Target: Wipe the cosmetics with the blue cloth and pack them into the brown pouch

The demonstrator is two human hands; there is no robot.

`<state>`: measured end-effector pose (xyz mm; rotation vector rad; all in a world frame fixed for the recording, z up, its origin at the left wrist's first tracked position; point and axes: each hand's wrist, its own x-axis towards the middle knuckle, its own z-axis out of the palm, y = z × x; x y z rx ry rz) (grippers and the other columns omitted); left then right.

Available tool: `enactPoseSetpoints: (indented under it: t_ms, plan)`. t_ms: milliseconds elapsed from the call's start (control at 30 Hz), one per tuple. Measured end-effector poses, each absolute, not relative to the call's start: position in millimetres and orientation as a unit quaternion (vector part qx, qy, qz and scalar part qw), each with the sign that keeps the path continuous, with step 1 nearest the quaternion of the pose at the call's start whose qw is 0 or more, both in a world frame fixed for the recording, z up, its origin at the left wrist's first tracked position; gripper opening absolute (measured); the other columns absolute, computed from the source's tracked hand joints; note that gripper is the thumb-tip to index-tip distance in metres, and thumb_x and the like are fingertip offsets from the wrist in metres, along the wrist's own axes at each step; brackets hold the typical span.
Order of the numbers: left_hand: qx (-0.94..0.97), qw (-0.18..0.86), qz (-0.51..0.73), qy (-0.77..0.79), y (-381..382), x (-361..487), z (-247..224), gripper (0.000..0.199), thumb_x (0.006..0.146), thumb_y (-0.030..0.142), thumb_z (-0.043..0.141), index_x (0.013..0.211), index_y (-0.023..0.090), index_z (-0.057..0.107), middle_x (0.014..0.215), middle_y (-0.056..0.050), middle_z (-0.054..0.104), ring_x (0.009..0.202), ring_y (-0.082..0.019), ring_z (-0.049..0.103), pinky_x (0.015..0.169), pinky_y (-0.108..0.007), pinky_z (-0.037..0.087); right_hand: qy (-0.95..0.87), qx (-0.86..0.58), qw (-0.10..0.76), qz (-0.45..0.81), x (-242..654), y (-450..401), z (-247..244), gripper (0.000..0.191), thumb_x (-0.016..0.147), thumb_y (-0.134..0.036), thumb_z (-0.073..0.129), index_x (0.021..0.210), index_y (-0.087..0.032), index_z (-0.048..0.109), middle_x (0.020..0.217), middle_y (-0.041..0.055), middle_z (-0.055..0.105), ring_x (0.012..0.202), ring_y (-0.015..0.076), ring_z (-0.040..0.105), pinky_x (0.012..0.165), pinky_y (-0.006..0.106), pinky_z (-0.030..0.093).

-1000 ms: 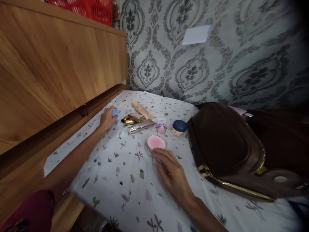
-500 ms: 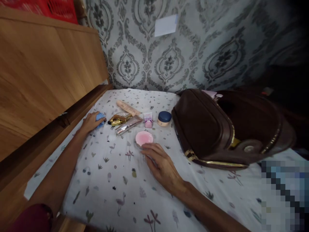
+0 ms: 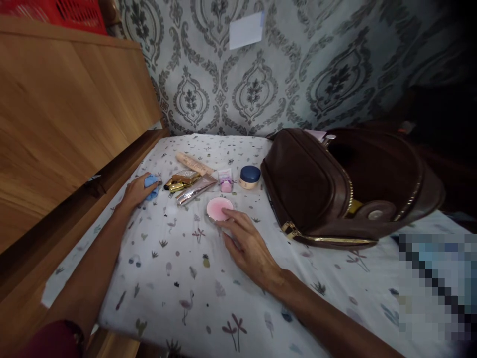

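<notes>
- Left hand [image 3: 136,191]: closed around a crumpled blue cloth [image 3: 151,188] near the surface's left edge; apparently gripped to keep it bunched.
- Right hand [image 3: 248,243]: loosely curved, thumb apart, fingertips on the near right part of a round pink dish-like disc [image 3: 215,206]; light contact, perhaps to steady it.
- Disc: flat, nearer the front than the other cosmetics, seemingly set there for easy reach.
- Cosmetics group, toward the far edge: peach tube [image 3: 193,162], shiny silver-pink tube [image 3: 196,190], small gold items [image 3: 181,182], small white-and-pink tube [image 3: 225,180]; close together, probably to leave working room.
- Squat peach jar with dark blue lid [image 3: 250,177]: upright, beside the bag.
- Dark brown zippered bag [image 3: 303,184]: open, right side.
- Surface [image 3: 149,288]: covered in white printed fabric; left edge along a wooden cabinet [image 3: 74,89], far edge against grey damask-patterned wall [image 3: 278,74].
- Red plastic basket [image 3: 82,17]: atop the cabinet.
</notes>
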<state>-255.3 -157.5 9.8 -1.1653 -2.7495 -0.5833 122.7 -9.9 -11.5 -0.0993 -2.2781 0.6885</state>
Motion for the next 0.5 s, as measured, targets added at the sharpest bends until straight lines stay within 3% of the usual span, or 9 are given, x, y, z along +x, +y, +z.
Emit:
enactPoseSetpoints:
  t_ms: [200,367,500]
  plan:
    - [-0.409,0.078,-0.161,-0.895,-167,-245,11,0.046,0.088,0.059,0.05,0.118,0.026,0.063,0.111,-0.008,0.066,0.109,-0.032,0.06,0.094,-0.04,0.045,-0.906,-0.078,0.319,0.268,123,-8,-18,0.033,0.095,-0.016,0.049,0.124,-0.02,0.063,0.141,0.0164,0.056,0.131,0.0286,0.055,0.104,0.051,0.054]
    - [-0.434,0.074,-0.174,-0.881,-179,-244,16,0.045,0.083,0.053,0.057,0.118,0.027,0.064,0.108,-0.007,0.065,0.111,-0.031,0.058,0.103,-0.043,0.043,-0.903,-0.076,0.314,0.284,123,-6,-23,0.034,0.094,-0.018,0.05,0.124,-0.021,0.064,0.143,0.0153,0.055,0.134,0.0288,0.053,0.105,0.051,0.053]
    - [-0.438,0.043,-0.213,-0.873,-186,-248,19,0.048,0.081,0.053,0.057,0.12,0.026,0.06,0.105,-0.002,0.069,0.098,-0.025,0.062,0.091,-0.035,0.049,-0.905,-0.074,0.312,0.281,122,-4,-25,0.034,0.094,-0.017,0.051,0.124,-0.021,0.065,0.142,0.0149,0.055,0.133,0.0282,0.053,0.104,0.049,0.053]
